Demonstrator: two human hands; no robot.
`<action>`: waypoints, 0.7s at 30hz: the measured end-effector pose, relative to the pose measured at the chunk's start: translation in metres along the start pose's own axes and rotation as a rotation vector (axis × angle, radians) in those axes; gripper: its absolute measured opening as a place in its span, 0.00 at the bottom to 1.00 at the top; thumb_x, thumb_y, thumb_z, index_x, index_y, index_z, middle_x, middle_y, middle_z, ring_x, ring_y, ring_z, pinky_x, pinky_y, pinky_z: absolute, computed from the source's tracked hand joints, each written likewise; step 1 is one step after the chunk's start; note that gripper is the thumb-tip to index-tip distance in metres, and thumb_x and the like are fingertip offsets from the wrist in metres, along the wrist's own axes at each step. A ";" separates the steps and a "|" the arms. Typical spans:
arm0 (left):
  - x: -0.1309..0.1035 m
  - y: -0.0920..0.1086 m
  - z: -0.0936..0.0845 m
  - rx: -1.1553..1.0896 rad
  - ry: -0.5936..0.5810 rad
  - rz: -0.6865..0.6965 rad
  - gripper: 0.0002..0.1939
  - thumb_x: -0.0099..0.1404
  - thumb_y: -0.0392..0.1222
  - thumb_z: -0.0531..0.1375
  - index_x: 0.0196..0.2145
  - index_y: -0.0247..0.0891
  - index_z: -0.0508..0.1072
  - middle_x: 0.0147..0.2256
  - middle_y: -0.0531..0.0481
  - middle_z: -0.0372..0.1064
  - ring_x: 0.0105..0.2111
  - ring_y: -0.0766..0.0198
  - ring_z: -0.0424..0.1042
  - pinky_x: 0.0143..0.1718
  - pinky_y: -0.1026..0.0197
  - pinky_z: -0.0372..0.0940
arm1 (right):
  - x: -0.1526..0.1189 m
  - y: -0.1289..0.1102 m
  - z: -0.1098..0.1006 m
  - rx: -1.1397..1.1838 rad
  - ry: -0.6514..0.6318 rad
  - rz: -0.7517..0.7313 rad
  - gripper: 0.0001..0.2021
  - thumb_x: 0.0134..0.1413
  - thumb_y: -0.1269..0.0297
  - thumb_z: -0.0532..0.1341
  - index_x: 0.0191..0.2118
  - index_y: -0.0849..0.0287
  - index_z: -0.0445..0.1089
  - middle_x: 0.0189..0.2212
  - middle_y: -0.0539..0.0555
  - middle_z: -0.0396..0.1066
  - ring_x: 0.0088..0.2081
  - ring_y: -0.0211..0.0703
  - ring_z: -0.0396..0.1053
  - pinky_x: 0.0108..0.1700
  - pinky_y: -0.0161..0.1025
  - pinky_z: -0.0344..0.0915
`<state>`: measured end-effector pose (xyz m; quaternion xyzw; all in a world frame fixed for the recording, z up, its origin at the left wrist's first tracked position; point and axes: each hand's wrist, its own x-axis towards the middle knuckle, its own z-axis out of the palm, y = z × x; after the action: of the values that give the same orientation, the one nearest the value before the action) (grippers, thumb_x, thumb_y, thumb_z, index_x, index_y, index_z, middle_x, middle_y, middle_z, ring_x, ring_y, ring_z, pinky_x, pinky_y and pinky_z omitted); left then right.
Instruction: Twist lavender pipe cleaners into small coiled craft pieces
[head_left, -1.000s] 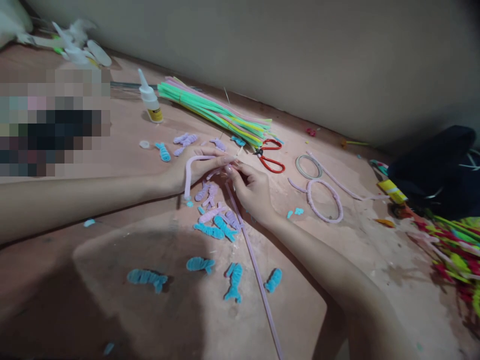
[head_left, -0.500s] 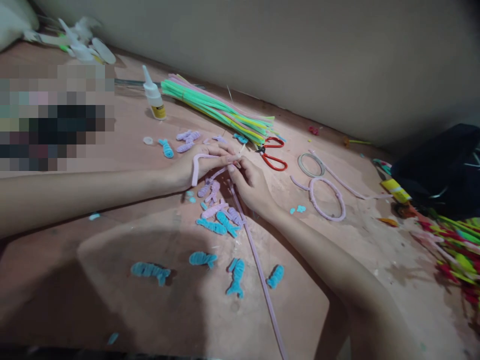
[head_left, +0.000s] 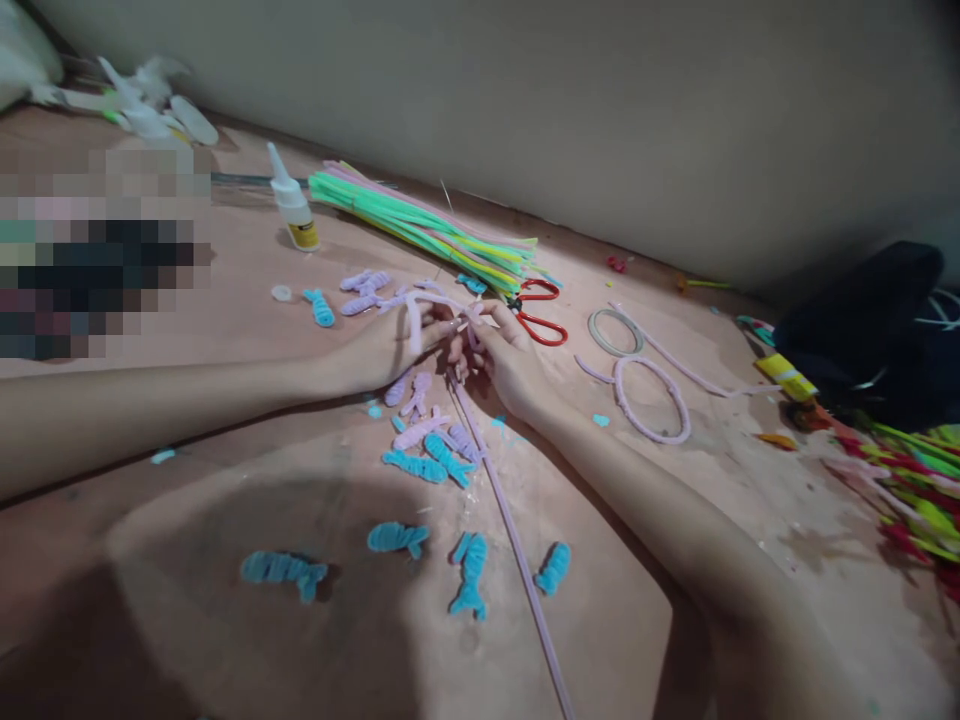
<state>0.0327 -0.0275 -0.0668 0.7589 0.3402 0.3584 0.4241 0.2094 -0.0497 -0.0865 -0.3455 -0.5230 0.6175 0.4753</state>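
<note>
A pale pink pipe cleaner [head_left: 415,325] is bent between my two hands, with one end sticking up over the left one. My left hand [head_left: 397,345] has its fingers closed on this pipe cleaner. Opposite it, my right hand [head_left: 510,360] pinches the bent part, and the fingertips of both hands meet. Just below my fingers lies a long straight pink pipe cleaner [head_left: 510,530], running down toward me. Small fish shapes of wound pipe cleaner surround my hands: a lilac one [head_left: 364,300] behind the left hand, and a blue one [head_left: 415,466] in front.
A bundle of pipe cleaners [head_left: 420,220] lies at the back beside red-handled scissors [head_left: 544,328]. A glue bottle [head_left: 294,205] stands to its left. On the right are a roll of tape [head_left: 615,332], a pink pipe cleaner ring [head_left: 652,400] and a dark bag [head_left: 862,330].
The pink pipe cleaner has been bent further, and a small loop or crossing now shows between my fingertips. My right fingers have curled in under it. The view has shifted slightly.
</note>
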 end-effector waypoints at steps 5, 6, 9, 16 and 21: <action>0.000 -0.005 -0.005 0.085 -0.010 0.022 0.14 0.73 0.52 0.56 0.37 0.40 0.73 0.35 0.52 0.71 0.40 0.59 0.72 0.50 0.53 0.68 | 0.002 -0.008 -0.006 -0.114 0.077 -0.045 0.23 0.60 0.39 0.66 0.36 0.52 0.59 0.23 0.43 0.66 0.20 0.33 0.63 0.22 0.33 0.61; -0.001 -0.005 -0.005 0.123 -0.007 0.009 0.14 0.73 0.51 0.56 0.38 0.40 0.73 0.36 0.52 0.71 0.41 0.59 0.71 0.51 0.53 0.67 | 0.002 -0.010 -0.010 -0.183 0.048 -0.051 0.24 0.59 0.38 0.66 0.35 0.53 0.61 0.22 0.43 0.66 0.20 0.33 0.62 0.21 0.33 0.60; -0.004 -0.003 -0.007 0.148 0.014 -0.038 0.14 0.74 0.51 0.55 0.39 0.39 0.72 0.37 0.51 0.71 0.39 0.60 0.70 0.49 0.55 0.66 | 0.003 -0.014 -0.019 -0.351 -0.071 -0.072 0.25 0.62 0.36 0.62 0.32 0.55 0.65 0.21 0.44 0.64 0.19 0.31 0.57 0.21 0.33 0.53; -0.006 0.004 -0.008 0.336 0.060 0.122 0.15 0.72 0.52 0.60 0.49 0.40 0.74 0.50 0.44 0.71 0.54 0.49 0.69 0.61 0.47 0.61 | 0.005 -0.016 -0.018 -0.508 0.035 -0.197 0.25 0.67 0.40 0.59 0.27 0.56 0.63 0.23 0.47 0.61 0.27 0.36 0.61 0.31 0.36 0.60; -0.004 0.004 -0.008 0.511 0.017 0.268 0.15 0.66 0.52 0.65 0.46 0.41 0.78 0.54 0.41 0.73 0.63 0.39 0.64 0.68 0.41 0.53 | 0.009 -0.013 -0.017 -0.607 0.077 -0.273 0.25 0.70 0.44 0.57 0.27 0.57 0.64 0.23 0.48 0.63 0.29 0.37 0.64 0.36 0.37 0.62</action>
<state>0.0251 -0.0297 -0.0613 0.8764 0.3198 0.3200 0.1652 0.2256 -0.0355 -0.0768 -0.4210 -0.7061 0.3509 0.4484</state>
